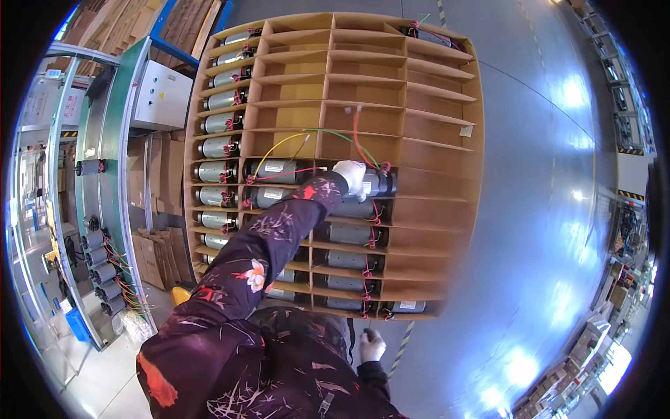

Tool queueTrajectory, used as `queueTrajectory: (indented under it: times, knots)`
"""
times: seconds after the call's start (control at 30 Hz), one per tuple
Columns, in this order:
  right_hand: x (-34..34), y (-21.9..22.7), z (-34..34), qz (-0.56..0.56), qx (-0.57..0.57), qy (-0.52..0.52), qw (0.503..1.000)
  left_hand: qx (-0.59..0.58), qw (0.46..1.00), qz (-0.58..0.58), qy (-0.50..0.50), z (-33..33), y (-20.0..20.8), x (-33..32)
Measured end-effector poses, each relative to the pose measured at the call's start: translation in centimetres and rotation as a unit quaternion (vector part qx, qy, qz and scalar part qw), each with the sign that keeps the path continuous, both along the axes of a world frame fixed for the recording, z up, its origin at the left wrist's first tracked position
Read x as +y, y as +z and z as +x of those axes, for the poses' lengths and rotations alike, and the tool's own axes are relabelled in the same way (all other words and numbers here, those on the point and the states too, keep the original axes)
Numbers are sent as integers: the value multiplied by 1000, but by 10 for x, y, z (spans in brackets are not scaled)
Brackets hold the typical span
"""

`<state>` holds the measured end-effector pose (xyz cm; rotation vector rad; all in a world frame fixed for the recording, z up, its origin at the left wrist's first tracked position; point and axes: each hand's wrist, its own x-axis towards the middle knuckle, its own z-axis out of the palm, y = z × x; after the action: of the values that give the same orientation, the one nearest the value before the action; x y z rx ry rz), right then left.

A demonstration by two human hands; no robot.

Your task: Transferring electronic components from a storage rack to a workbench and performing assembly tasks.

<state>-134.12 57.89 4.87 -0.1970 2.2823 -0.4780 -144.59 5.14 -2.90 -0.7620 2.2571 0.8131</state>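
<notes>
My left hand [352, 179], in a white glove, reaches across a large cardboard box with dividers [436, 241]. Its fingers are closed round a grey cylindrical motor [380, 184] in the third column. A red lead [356, 133] stands up from that motor, and a green and yellow wire [335, 133] arches to the left. My left sleeve covers several compartments. My right hand [372, 346], also gloved in white, is beside my body below the box's near edge. Its fingers are curled, and what they hold, if anything, is too small to make out.
Similar motors [220, 146] fill the left column; others occupy nearer compartments. One motor [433, 35] lies in the far right corner, another [408, 306] at the near right. A green conveyor [105, 202] with several wired motors runs along the left, beside a white control box [162, 96]. Grey floor [516, 209] lies right.
</notes>
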Motion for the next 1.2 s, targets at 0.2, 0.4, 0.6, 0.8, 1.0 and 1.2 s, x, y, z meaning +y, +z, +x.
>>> queueTrajectory:
  times: [0.2, 0.4, 0.6, 0.8, 1.0, 1.2]
  knots:
    - [-135, -44, -35, -144, 3, 90, 985, 273, 900, 83, 328, 22, -81, 29]
    - [-357, -64, -114, -301, 230, 268, 885, 368, 809, 111, 445, 74, -67, 21]
    - [-386, -91, -133, -150, 253, 494, 818, 64, 872, -38, 484, 95, -32, 26]
    - [-388, -111, -128, -255, 238, 550, 759, -64, 882, -104, 455, 78, -22, 12]
    - [-428, -122, -106, 49, 94, 580, 807, 263, 835, -150, 460, 158, -4, 66]
    - [-435, -210, -142, 207, -37, 596, 775, 192, 886, -71, 416, 312, 48, 194]
